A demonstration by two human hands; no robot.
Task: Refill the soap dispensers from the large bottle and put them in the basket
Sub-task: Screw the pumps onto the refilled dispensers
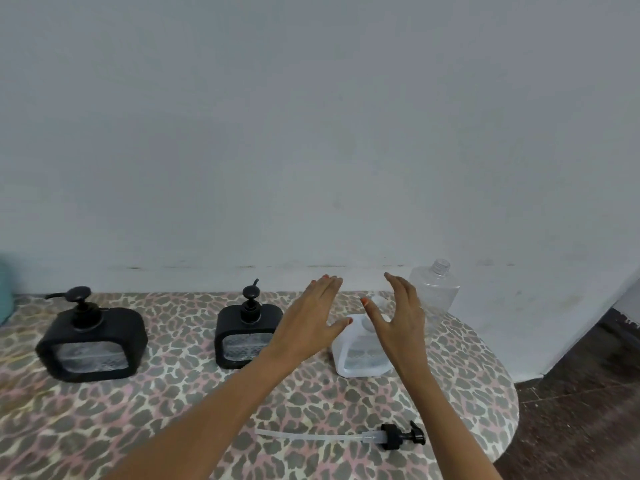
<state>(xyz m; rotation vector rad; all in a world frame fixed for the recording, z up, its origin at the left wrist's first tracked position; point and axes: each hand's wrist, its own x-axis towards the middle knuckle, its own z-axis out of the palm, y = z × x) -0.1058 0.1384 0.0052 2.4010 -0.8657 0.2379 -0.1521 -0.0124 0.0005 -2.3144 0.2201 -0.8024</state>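
Note:
Two black square soap dispensers with pumps stand on the table, one at the far left [91, 344] and one in the middle [246, 336]. A white dispenser [360, 355] stands to the right of them with its pump off. My left hand [311, 317] and my right hand [398, 313] hover over it with straight fingers, one on each side, holding nothing. A clear large bottle [434, 287] with its cap off stands behind, by the wall. A loose black pump with its long tube [391, 436] lies near the table's front edge.
The table has a leopard-print cloth [173, 410] and a rounded right edge. A pale wall runs right behind it. Dark floor [581, 410] shows on the right. A teal thing [5, 289] peeks in at the left edge.

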